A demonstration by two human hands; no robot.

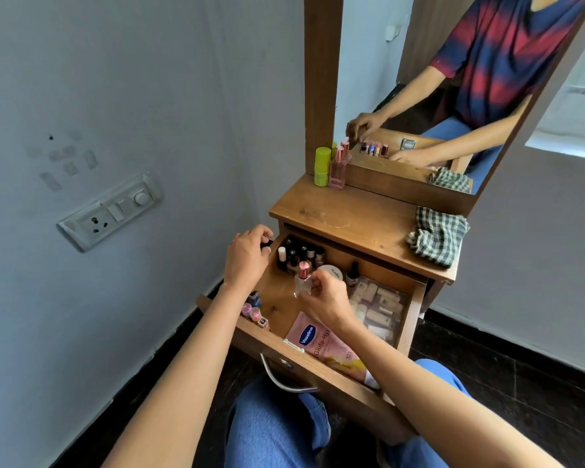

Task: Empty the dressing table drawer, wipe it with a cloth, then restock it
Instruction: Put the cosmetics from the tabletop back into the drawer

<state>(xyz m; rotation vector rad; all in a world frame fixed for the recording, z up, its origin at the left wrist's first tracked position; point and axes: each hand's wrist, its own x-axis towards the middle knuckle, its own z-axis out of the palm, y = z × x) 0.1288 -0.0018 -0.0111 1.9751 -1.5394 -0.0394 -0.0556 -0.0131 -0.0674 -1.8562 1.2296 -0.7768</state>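
Listing, emptying stage, drawer judged mostly full.

Dressing table: wooden top, mirror standing along its far edge.

Drawer: pulled fully out toward the seated person, below the top's near edge.

Checked cloth: bunched at the top's right edge, untouched, well apart from both hands.

Vaseline sachet: flat against the drawer's front edge.

Clear box: along the drawer's right wall, packed with small pale items.

Left hand: at the drawer's far left corner, wrist bent down, fingers curled round a small dark item; kind not clear.

Right hand: over the drawer's middle, fingertips pinching the glass perfume bottle, pink cap up, long axis near upright.

Nail polishes: clustered in the far left corner, just beside the left hand.

Green tube, pink bottle: upright at the top's far left corner.

Relation: the top lies beyond and above both hands. The left hand is nearer that corner. The bottle probably goes there.
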